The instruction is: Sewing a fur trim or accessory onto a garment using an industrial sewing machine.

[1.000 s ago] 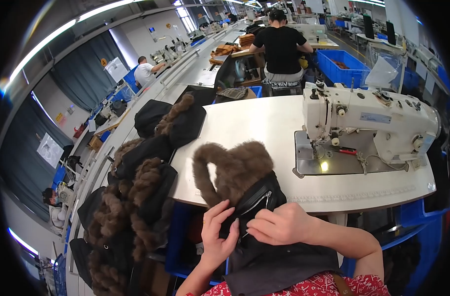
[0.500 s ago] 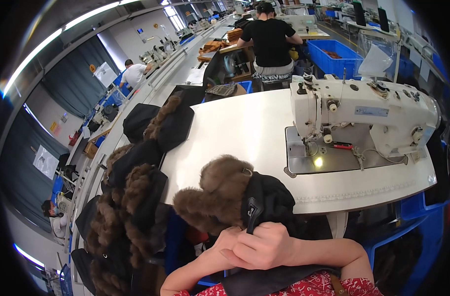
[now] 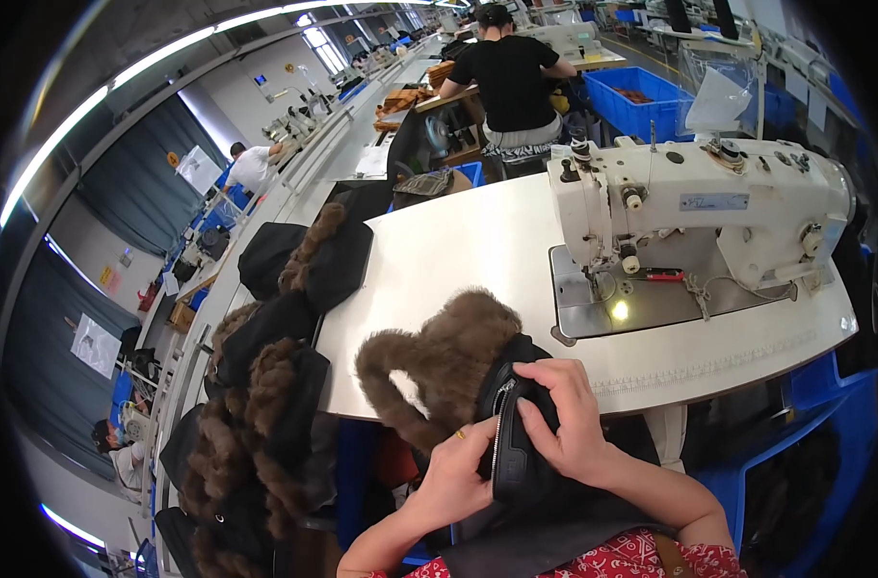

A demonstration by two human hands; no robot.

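A brown fur bag [image 3: 463, 337] with a fur loop handle and a black cloth part lies at the near edge of the white sewing table. Along its black part, a silver-toothed zipper [image 3: 498, 438] with a smooth black strip faces up. My left hand [image 3: 458, 474], with a ring on one finger, is closed on the left edge of the black part beside the zipper. On the other side, my right hand [image 3: 569, 424] pinches the black cloth near the zipper's upper end, thumb and fingers bent over it.
A white sewing machine [image 3: 699, 207] stands on the table [image 3: 448, 241] at right, with red-handled snips [image 3: 660, 275] on its metal plate. More black and brown fur pieces [image 3: 265, 376] are heaped at left. A blue chair [image 3: 795, 462] is at lower right; a co-worker [image 3: 511, 82] sits ahead.
My hands, formerly together in front of the bag, have moved apart to either side of the zipper. The bag's black part now shows the zipper lengthwise, and the handle loop has opened.
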